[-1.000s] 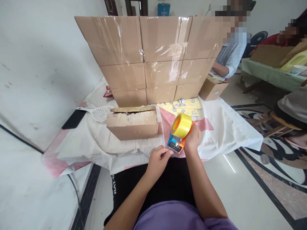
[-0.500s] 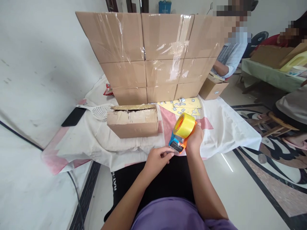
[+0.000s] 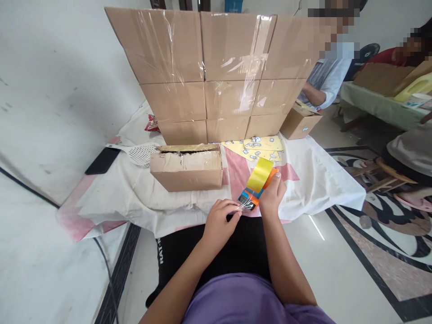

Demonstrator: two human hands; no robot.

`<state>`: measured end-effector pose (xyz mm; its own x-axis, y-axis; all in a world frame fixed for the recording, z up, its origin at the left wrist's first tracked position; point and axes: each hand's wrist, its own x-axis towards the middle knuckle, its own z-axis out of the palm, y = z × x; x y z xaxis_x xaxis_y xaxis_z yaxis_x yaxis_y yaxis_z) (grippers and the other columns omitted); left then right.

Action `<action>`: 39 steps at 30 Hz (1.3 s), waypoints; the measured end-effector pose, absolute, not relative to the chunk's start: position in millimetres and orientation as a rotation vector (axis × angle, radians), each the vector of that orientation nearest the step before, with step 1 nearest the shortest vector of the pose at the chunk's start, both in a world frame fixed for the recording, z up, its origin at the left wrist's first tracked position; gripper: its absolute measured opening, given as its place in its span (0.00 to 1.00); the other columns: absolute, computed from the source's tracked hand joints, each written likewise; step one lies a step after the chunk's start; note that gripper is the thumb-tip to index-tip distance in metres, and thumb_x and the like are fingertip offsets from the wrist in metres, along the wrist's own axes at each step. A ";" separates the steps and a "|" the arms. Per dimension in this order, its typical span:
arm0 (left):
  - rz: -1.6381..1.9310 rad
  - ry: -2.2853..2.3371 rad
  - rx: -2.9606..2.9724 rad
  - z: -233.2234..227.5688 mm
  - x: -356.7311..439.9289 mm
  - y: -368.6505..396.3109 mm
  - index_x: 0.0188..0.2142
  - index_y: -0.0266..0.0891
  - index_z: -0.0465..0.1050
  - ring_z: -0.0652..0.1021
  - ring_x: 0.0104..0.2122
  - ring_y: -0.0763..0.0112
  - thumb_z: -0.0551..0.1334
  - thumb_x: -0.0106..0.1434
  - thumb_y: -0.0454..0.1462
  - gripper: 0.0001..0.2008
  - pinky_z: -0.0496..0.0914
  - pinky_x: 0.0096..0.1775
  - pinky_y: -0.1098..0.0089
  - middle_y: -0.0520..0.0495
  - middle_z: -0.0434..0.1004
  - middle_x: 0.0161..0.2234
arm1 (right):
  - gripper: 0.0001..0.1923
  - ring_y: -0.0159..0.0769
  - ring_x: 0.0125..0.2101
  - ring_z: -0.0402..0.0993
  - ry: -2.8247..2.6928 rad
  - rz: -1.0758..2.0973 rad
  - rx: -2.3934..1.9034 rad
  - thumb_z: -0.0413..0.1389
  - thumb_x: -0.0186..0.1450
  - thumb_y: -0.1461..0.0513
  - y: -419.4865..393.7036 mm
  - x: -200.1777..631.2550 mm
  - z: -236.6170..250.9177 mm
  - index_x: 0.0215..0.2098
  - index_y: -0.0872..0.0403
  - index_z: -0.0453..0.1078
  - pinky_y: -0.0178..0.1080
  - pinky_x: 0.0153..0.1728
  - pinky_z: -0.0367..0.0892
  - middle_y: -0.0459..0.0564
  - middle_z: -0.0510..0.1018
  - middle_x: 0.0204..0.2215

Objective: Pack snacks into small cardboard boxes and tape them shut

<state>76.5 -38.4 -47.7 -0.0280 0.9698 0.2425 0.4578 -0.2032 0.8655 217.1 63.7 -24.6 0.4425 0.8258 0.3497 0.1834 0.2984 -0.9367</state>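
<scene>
My right hand (image 3: 272, 194) is wrapped round the orange handle of a tape dispenser (image 3: 259, 181) that carries a yellow roll of tape. Its blue front end points down toward my left hand (image 3: 222, 221). Thumb and fingertips of that hand pinch the clear end of the tape (image 3: 240, 207) at the dispenser's mouth. Beyond my hands, to the left, a small cardboard box (image 3: 187, 173) lies on the cloth-covered table, with a torn, slightly gaping edge on top.
A wall of stacked, taped cardboard boxes (image 3: 229, 67) stands behind. Yellow patterned sheets (image 3: 261, 146), a white perforated paddle (image 3: 143, 154) and a black phone (image 3: 103, 161) lie on the tablecloth (image 3: 189, 209). A co-worker (image 3: 332, 81) sits beyond, near another box (image 3: 300, 120).
My right hand has turned the dispenser so the roll shows more of its outer face. My left fingers have shifted slightly and hold the clear tape end.
</scene>
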 end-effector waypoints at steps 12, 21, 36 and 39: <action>1.117 1.373 1.554 -53.7 74.1 -36.3 0.43 0.45 0.83 0.78 0.43 0.64 0.65 0.63 0.36 0.10 0.71 0.50 0.63 0.45 0.79 0.42 | 0.29 0.32 0.22 0.59 -0.972 0.617 -1.248 0.45 0.72 0.41 65.9 220.2 -22.4 0.23 0.52 0.61 0.38 0.23 0.55 0.43 0.63 0.19; 1.193 1.299 1.437 -73.2 63.6 -23.7 0.42 0.42 0.82 0.81 0.36 0.67 0.61 0.65 0.34 0.11 0.74 0.44 0.66 0.47 0.84 0.40 | 0.28 0.33 0.22 0.61 -1.012 0.731 -1.293 0.46 0.71 0.42 67.7 223.2 -36.9 0.23 0.52 0.62 0.39 0.23 0.56 0.44 0.65 0.19; 1.353 1.358 1.601 -71.8 73.2 -28.9 0.41 0.44 0.83 0.78 0.51 0.62 0.63 0.64 0.34 0.10 0.71 0.57 0.59 0.43 0.77 0.54 | 0.27 0.34 0.24 0.66 -0.941 0.797 -1.313 0.48 0.70 0.43 64.3 225.3 -32.9 0.25 0.54 0.67 0.39 0.25 0.60 0.47 0.70 0.22; 1.279 1.315 1.579 -69.7 71.0 -30.0 0.40 0.45 0.83 0.80 0.49 0.62 0.60 0.66 0.34 0.11 0.71 0.56 0.59 0.45 0.83 0.46 | 0.28 0.32 0.23 0.61 -1.016 0.773 -1.308 0.46 0.71 0.42 64.8 226.2 -40.1 0.24 0.52 0.62 0.38 0.23 0.56 0.44 0.66 0.20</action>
<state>71.0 -30.0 -69.7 -0.0057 0.9696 0.2447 0.2713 -0.2340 0.9336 226.2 64.8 -40.1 0.3881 0.9079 0.1582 0.0896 0.1337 -0.9870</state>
